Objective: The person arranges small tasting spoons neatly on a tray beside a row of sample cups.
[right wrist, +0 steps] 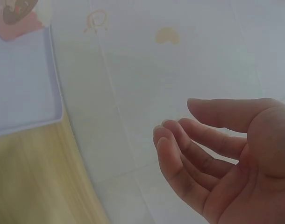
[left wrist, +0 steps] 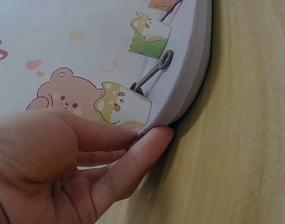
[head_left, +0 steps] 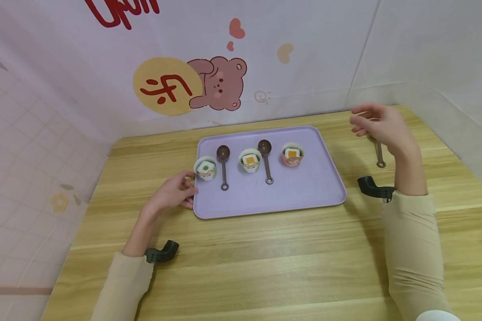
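Note:
My left hand (head_left: 176, 191) pinches the left edge of a lilac tray (head_left: 261, 200), thumb and fingers at its rim in the left wrist view. On the tray stand a green-and-white paper cup (head_left: 206, 169) holding a white square with a green dot, a middle paper cup (head_left: 250, 161) with an orange-centred square, and a pink paper cup (head_left: 292, 156) with a similar one. A brown measuring spoon (head_left: 223, 162) and another measuring spoon (head_left: 267, 162) lie between them. My right hand (head_left: 385, 127), fingers loosely bent and holding nothing, hovers over a third measuring spoon (head_left: 380, 156), partly hidden.
The wooden table (head_left: 249, 263) carries the tray and the loose spoon. A printed backdrop (head_left: 305, 89) with a bear rises behind the table's far edge, and a pale sheet (head_left: 24, 178) stands along the left.

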Motion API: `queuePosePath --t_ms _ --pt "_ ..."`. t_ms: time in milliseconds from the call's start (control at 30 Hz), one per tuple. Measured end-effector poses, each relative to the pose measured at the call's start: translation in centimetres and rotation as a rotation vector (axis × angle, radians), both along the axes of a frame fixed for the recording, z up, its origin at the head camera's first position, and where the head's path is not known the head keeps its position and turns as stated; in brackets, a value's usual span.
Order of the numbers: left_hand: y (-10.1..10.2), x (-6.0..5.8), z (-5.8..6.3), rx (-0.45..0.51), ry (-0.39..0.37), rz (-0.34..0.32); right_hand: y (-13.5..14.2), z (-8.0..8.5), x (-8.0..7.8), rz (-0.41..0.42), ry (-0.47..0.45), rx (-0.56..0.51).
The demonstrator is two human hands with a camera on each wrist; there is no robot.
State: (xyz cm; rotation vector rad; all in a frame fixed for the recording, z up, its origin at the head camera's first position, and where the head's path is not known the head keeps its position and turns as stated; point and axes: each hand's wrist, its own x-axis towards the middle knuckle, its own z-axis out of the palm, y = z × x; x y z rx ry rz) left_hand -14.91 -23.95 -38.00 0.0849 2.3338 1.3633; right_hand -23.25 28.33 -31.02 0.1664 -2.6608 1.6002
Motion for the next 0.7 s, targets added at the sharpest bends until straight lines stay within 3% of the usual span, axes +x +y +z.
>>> queuePosePath --t_ms 233,533,700 --pt "0.0 0.1 0.0 -0.002 0.005 -0.002 1.2 -0.4 0.0 -0.034 -0.03 -0.059" --pt "0.0 0.1 0.2 -0.008 0.003 -0.001 2.8 -1.2 0.0 -0.056 -0.003 -0.091" --pt "0.0 0.1 0.2 -0.004 0.003 0.001 3.6 -1.4 -0.1 -0.086 -0.027 -0.061"
